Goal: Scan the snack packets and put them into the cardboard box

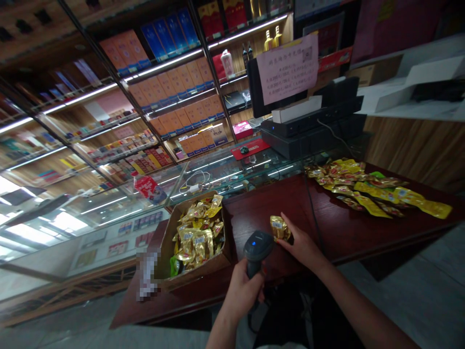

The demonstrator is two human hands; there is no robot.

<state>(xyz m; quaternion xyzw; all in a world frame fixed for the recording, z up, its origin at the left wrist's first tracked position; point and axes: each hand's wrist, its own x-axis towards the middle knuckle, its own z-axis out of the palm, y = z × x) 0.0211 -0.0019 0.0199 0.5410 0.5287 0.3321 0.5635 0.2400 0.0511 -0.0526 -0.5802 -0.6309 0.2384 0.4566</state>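
My left hand (244, 290) is wrapped round the handle of a dark barcode scanner (258, 245), whose top shows a small blue light. Just right of the scanner's head, my right hand (300, 245) grips a small gold snack packet (279, 228) between thumb and fingers, over the dark red table (247, 208). A barcode label shows on the packet's face. To the left stands an open cardboard box (227, 254) filled with several similar gold packets (198, 242). More gold and yellow packets (363, 184) lie in a loose pile on the table's right side.
Beyond the table runs a glass display counter (214, 169) with a white cable on it. A monitor bearing a pink paper sign (286, 68) stands above a black cash drawer (312, 135). A mouse (244, 150) rests on a red mat. Stocked shelves (174, 87) line the back wall.
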